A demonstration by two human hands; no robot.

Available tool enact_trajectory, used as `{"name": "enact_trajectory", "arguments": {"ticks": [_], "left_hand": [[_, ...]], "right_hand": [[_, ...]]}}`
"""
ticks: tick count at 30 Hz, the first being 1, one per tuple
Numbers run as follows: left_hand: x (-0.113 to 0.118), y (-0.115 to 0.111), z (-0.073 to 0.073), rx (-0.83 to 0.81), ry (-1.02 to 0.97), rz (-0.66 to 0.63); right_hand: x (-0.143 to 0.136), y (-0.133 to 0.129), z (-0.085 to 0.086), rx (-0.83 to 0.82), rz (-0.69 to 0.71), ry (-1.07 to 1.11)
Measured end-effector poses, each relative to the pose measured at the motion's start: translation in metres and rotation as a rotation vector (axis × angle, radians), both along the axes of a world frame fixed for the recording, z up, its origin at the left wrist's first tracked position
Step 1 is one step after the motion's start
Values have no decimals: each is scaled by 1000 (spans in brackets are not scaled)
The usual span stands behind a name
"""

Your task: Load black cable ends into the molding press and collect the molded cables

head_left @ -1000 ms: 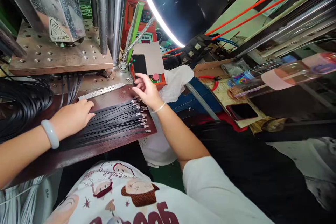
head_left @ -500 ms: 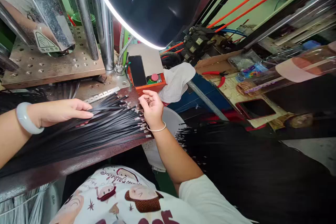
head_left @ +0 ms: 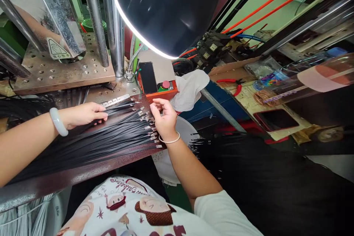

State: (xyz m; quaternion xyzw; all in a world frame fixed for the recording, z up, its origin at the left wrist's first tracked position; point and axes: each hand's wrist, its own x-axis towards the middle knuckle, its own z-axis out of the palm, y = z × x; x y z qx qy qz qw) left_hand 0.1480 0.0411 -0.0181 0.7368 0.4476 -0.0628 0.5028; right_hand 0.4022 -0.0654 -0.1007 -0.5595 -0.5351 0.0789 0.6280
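A fan of thin black strips with small metal heads lies across the dark red bench top. My left hand is closed, thumb against fingers, on a small bunch of these strips at the far side of the fan. Their metal ends point right, beyond the hand. Beside the heads on the right, my right hand has its fingers curled in. Whether it holds anything is hidden. A slotted metal strip lies just behind the held bunch.
A press with a perforated plate and steel posts stands at back left. A black lamp hangs overhead. An orange control box carries a phone and red button. A white cloth and red-handled pliers lie right.
The view has shifted slightly, moving the scene rightward. My left hand has moved right along the strips, and its small bunch now stands apart from the rest. My right hand stays near the heads.
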Motion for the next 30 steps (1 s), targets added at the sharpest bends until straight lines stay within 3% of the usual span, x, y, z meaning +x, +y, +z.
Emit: {"name": "enact_trajectory", "arguments": {"ticks": [2, 4, 7, 8, 10, 12, 13, 14, 16, 17, 18, 19, 22, 24, 27, 30], "left_hand": [[1, -2, 5, 10, -19, -22], [1, -5, 10, -64, -72, -64], [-6, -8, 15, -92, -117, -138], [-11, -9, 15, 13, -123, -137], [-25, -10, 16, 417, -146, -83], [-38, -11, 15, 895, -189, -68], [-42, -12, 14, 1067, -235, -126], [-44, -14, 13, 1160, -298, -237], [-41, -17, 10, 1150, -447, -527], [-38, -18, 9, 1093, -524, -633], [-35, -19, 8, 1038, -585, -655], [-33, -19, 8, 998, -618, -576], [-33, -13, 8, 907, -590, -9], [-36, -5, 5, 816, -475, 226], [-38, 7, -5, 736, -317, 220], [-37, 12, -15, 773, -261, 154]], "right_hand": [[-7, -2, 17, 23, 40, -215], [-22, 1, 35, 17, 205, -508], [-50, 14, 52, -155, 400, -901], [-57, 19, 54, -259, 397, -977], [-66, 29, 53, -411, 351, -1030], [-70, 38, 48, -369, 401, -992], [-72, 43, 46, -286, 493, -958], [-74, 48, 44, -196, 624, -925], [-78, 61, 40, -92, 890, -881], [-80, 70, 39, -99, 958, -875], [-80, 78, 38, -143, 958, -880], [-78, 87, 36, -213, 902, -898], [-68, 104, 31, -434, 695, -972], [-62, 102, 27, -495, 693, -989], [-64, 84, 25, -501, 763, -910], [-72, 69, 27, -547, 813, -698]]}}
